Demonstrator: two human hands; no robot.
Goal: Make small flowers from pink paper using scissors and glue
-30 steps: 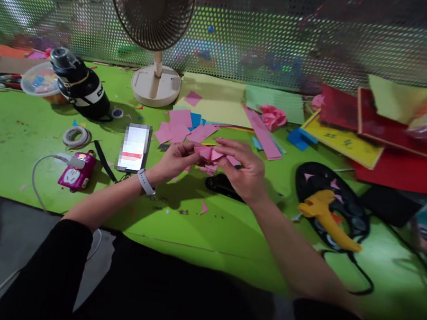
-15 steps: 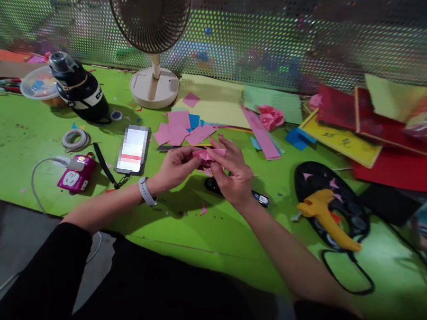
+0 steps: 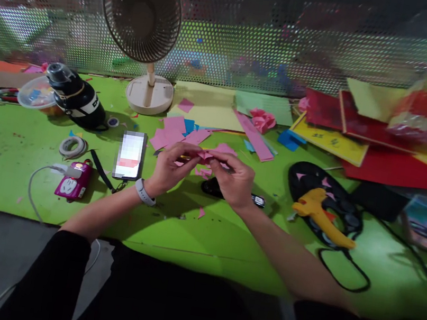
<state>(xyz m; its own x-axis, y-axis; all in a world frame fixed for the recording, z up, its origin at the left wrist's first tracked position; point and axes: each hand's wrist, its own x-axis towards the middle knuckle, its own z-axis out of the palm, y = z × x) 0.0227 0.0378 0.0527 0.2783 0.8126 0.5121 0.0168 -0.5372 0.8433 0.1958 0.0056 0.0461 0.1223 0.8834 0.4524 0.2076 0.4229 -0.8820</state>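
Between my two hands is a small folded piece of pink paper (image 3: 205,155). My left hand (image 3: 172,169), with a pale band on its wrist, pinches the paper's left side between thumb and fingers. On the right side my right hand (image 3: 235,179) pinches it the same way, fingertips close to the left ones. Part of the paper is hidden by the fingers. Below the hands, a black object (image 3: 211,186) lies on the green table, partly covered by my right hand. Small pink scraps (image 3: 204,172) lie beside it, and pink paper squares (image 3: 172,131) are spread just behind.
On the left stand a fan (image 3: 148,96) and a dark bottle (image 3: 76,99), with a phone (image 3: 130,155), a tape roll (image 3: 73,147) and a purple power adapter (image 3: 74,182). To the right are a yellow glue gun (image 3: 323,216) on a black tray and stacked coloured card (image 3: 381,164).
My right hand's fingers, raised and spread before, have come down and closed on the paper. The paper now shows as a smaller, narrower strip. The view has shifted slightly.
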